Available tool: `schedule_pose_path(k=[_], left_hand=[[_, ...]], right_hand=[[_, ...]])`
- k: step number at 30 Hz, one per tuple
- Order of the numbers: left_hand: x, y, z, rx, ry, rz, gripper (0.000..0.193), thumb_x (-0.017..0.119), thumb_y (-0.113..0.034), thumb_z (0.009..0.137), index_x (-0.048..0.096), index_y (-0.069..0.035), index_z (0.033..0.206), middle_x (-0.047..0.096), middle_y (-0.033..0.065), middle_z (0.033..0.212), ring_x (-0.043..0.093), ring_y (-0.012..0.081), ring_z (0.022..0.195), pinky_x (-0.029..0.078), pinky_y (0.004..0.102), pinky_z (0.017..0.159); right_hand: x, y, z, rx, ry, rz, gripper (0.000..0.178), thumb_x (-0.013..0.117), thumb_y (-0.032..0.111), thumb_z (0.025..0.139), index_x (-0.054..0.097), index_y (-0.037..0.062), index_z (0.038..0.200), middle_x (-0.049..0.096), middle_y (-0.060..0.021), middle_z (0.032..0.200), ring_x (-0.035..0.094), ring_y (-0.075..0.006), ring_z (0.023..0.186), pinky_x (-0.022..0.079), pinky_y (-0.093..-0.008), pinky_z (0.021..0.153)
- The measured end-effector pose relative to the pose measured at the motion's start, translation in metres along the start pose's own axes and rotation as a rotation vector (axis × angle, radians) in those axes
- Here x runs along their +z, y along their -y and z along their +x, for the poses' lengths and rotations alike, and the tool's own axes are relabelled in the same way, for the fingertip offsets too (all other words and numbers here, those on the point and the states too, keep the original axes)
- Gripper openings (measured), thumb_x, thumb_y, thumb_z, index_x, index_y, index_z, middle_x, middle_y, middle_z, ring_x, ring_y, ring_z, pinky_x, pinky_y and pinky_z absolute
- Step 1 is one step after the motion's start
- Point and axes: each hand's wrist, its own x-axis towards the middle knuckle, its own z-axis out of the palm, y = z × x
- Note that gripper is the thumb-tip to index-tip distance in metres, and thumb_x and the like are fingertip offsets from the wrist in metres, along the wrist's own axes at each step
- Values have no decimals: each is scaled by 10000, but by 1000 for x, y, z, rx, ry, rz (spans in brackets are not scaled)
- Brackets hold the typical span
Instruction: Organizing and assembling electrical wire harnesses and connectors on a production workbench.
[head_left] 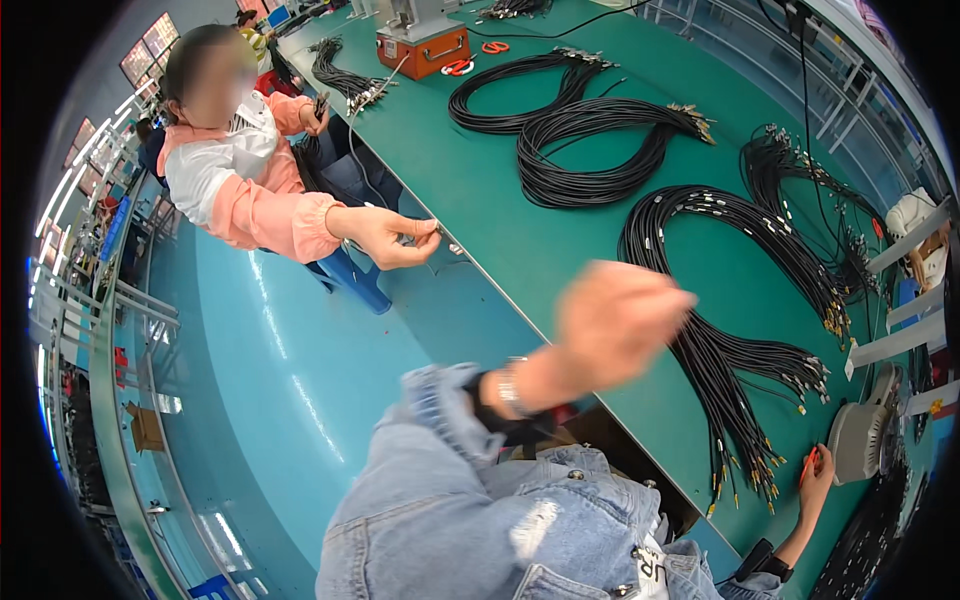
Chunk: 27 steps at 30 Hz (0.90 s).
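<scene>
My left hand (618, 325), smeared by motion, hovers over the table's front edge, close to a bundle of black cables (690, 340). Its fingers look curled, but whether they hold anything is not clear. At the lower right, my right hand (816, 482) is closed around a small orange-red object (808, 466), its exact kind too small to make out. That hand is beside a grey, rounded device (858, 440) on the table. The cable bundle between my hands has small brass-coloured ends and white tags.
More coiled black cables (590, 165) lie on the green table (440, 170). An orange-red box-shaped device (425, 52) stands at the far end, near orange-handled scissors (458, 67). A person in a pink and white jacket (250, 190) sits at the left, one hand (395, 238) at the table edge.
</scene>
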Motion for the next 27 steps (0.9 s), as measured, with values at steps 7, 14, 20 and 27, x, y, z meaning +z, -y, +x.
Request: schedule_pose_path(k=[7, 14, 20, 27], left_hand=[[-143, 46, -13, 44, -13, 842, 275, 496, -16, 773, 573, -32, 1036, 586, 114, 987, 531, 275, 933, 372, 387, 845], [-161, 80, -35, -75, 429, 972, 236, 551, -42, 792, 581, -53, 1025, 591, 93, 1016, 539, 266, 951, 372, 378, 869], [-160, 100, -27, -260, 358, 685, 148, 513, -75, 880, 542, 10, 999, 585, 107, 945, 551, 211, 910, 414, 318, 816], [-136, 101, 19, -472, -65, 192, 146, 457, -118, 942, 519, -2, 880, 542, 25, 754, 486, 90, 690, 390, 227, 637]], right_hand=[[7, -6, -3, -19, -46, 179, 293, 501, 15, 891, 505, -6, 1183, 488, -32, 807, 459, -89, 700, 439, -230, 673], [8, -12, -4, -26, -36, 148, 304, 515, 27, 887, 500, 0, 1190, 478, -32, 828, 438, -91, 715, 404, -227, 662], [9, -12, -5, -65, -62, 203, 312, 523, 19, 878, 501, -1, 1189, 475, -25, 818, 429, -90, 711, 393, -222, 649], [5, 3, -10, -2, -23, 124, 320, 490, -3, 882, 499, 1, 1202, 574, -125, 1032, 558, -163, 896, 456, -289, 800]])
